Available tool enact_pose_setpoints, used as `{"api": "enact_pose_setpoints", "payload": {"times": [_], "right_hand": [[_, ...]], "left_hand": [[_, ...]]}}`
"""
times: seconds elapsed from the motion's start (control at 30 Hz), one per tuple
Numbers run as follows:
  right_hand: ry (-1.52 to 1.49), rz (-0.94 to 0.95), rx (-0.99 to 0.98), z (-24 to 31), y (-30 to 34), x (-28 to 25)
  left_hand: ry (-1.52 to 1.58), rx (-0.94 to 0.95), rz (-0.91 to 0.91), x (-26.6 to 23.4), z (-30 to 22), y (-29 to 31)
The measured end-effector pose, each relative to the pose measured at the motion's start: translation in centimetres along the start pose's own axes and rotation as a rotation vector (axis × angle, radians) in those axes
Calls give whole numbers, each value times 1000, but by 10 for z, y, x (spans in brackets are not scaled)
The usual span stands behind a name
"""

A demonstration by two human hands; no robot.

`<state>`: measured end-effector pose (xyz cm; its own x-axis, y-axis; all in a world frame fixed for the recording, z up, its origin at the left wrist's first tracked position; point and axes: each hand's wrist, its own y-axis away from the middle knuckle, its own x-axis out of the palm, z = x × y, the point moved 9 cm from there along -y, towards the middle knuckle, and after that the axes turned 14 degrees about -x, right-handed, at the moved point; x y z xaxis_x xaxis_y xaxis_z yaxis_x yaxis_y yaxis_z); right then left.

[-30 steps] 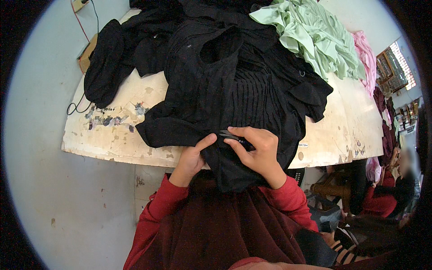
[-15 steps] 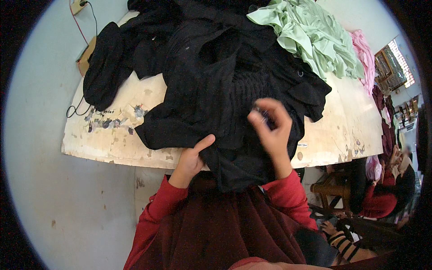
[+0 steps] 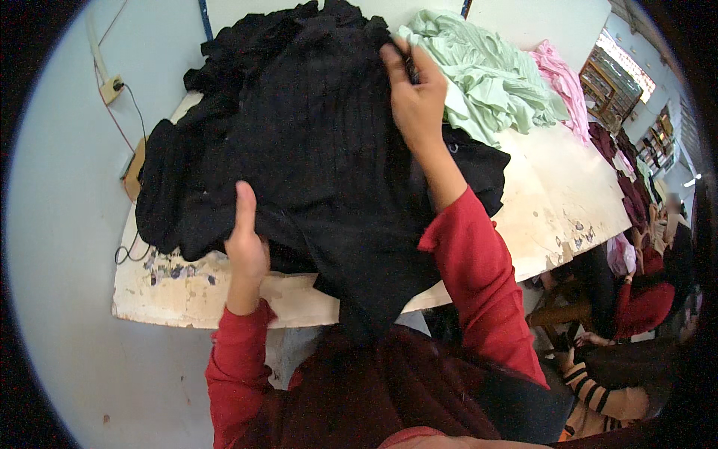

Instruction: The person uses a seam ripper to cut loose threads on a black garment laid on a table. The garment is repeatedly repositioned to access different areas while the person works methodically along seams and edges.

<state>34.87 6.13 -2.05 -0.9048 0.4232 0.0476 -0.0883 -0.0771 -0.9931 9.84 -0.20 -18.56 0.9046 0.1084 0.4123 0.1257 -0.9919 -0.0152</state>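
Note:
A large black garment point(image 3: 321, 165) with narrow pleats lies spread over the table, its near corner hanging past the front edge toward my lap. My left hand point(image 3: 249, 251) grips its near left edge, thumb raised on top and the fingers hidden beneath the cloth. Farther up, at the garment's far right edge, my right hand point(image 3: 420, 93) is closed with thumb and fingers curled. Something small and dark sits between those fingers, too blurred to name.
A pale wooden table point(image 3: 553, 202) with a worn surface carries a mint green cloth heap point(image 3: 486, 75) and pink cloth point(image 3: 565, 90) at the far right. A plugged cable point(image 3: 131, 108) runs down the left wall. People sit at the right, one in a striped sleeve point(image 3: 591, 385).
My right hand has moved far up and away, to the garment's far edge. My left hand has shifted left and slightly farther away. The pleated cloth now lies more spread out and flatter.

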Motion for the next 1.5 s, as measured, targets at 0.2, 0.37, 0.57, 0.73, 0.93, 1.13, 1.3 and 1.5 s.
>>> {"api": "enact_pose_setpoints", "payload": {"times": [0.2,0.37,0.57,0.73,0.93,1.13,1.3,1.5], "right_hand": [[564,221,178,-46,0,-27],[432,475,331,-54,79,-34],[-255,849,305,77,169,19],[-425,1008,60,90,219,18],[-507,896,175,82,218,17],[-457,574,533,50,200,-7],[-586,368,1020,22,221,-6],[-574,334,1007,20,226,-7]], "left_hand": [[-502,191,-110,43,-4,-36],[12,-445,164,48,126,-52],[385,-509,370,48,134,-28],[418,-587,346,57,120,-19],[258,-700,236,45,138,-23],[285,-683,202,46,133,-22],[307,-724,226,46,140,-18],[263,-726,190,51,138,-14]]}}
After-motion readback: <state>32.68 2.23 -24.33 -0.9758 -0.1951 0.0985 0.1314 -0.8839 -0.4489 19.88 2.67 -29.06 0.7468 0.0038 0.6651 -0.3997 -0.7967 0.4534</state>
